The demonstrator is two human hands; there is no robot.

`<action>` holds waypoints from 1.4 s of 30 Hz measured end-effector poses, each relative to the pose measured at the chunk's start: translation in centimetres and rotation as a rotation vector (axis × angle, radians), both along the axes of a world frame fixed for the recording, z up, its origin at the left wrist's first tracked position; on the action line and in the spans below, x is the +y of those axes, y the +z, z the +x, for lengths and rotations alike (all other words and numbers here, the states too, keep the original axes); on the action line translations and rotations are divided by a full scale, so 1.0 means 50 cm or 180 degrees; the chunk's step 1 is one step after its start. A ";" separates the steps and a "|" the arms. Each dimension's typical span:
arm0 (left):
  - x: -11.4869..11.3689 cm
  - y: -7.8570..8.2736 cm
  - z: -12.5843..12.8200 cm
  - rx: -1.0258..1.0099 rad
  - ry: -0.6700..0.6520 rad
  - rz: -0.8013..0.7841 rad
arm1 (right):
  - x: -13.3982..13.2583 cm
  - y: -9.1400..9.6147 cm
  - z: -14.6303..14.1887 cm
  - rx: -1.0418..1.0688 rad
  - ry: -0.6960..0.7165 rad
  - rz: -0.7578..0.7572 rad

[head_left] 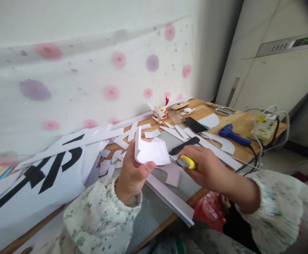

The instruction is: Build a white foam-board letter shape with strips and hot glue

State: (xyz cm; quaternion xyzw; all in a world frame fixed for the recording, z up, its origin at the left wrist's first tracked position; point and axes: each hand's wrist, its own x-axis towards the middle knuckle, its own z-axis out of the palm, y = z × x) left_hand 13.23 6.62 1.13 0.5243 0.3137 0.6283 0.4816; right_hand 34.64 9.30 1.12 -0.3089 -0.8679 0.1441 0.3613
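My left hand (136, 173) is closed around a small folded piece of white board (154, 152), with the thumb on its near edge and one side standing up. To its right, my right hand (205, 165) grips a yellow utility knife (188, 162), its metal tip pointing left toward the white piece, a small gap apart. Beneath both hands lies a grey cutting surface (154, 208) with a long white strip (172, 199) across it. A black bar-shaped object (185, 145) rests just behind the knife.
White offcuts (111, 162) litter the wooden table. Behind them are a paper cup (160, 112), a phone (195, 125) and scissors (223, 110). A blue glue gun (233, 134) and a power strip (265, 128) with cables are at right. Large sheets with black shapes (55, 165) lie at left.
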 end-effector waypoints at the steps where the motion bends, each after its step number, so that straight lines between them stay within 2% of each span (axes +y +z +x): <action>1: -0.002 0.002 0.002 -0.0020 0.0001 -0.0036 | -0.002 0.000 0.002 -0.0090 -0.0041 0.0192; 4: -0.008 0.005 0.007 -0.0062 -0.0034 -0.0021 | -0.008 0.003 0.001 -0.0279 -0.0169 0.0603; 7: -0.011 0.004 0.008 -0.0093 -0.0060 0.0036 | -0.010 0.004 -0.002 -0.0344 -0.0254 0.0773; 18: -0.009 0.000 0.009 -0.0125 -0.0192 0.0169 | -0.011 0.005 -0.007 -0.0340 -0.0358 0.0831; 33: -0.016 -0.003 0.006 0.0169 0.0135 0.0177 | -0.011 0.008 -0.009 -0.0339 -0.0437 0.1017; 42: -0.015 -0.006 0.004 0.0209 0.0092 0.0138 | -0.006 0.008 -0.008 -0.0338 -0.0468 0.1148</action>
